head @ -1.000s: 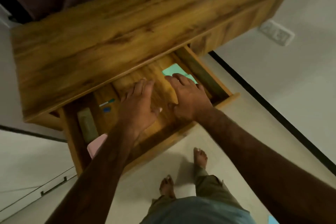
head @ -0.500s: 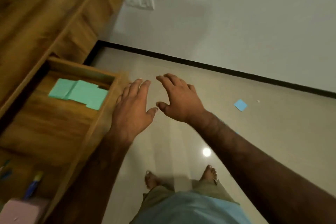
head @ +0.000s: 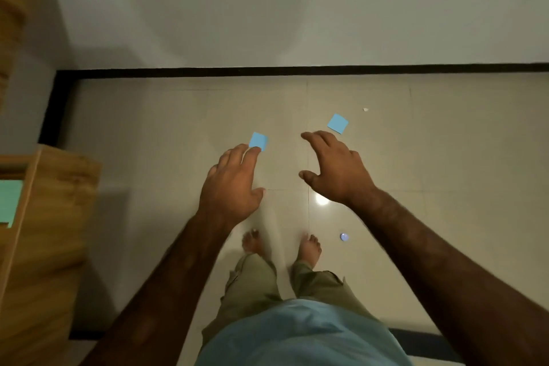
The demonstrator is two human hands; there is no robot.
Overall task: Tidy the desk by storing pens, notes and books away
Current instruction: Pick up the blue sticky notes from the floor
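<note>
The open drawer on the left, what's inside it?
Only a sliver of the drawer shows at the frame's left edge. Green paper notes lie inside. The rest of its inside is out of frame, so anything else there cannot be seen.

left hand (head: 230, 187) empty, spread above floor (head: 166, 134) | right hand (head: 335, 169) empty, spread | two blue notes (head: 258, 140) (head: 337, 123) on floor | drawer (head: 44, 217) pulled out at left
</note>
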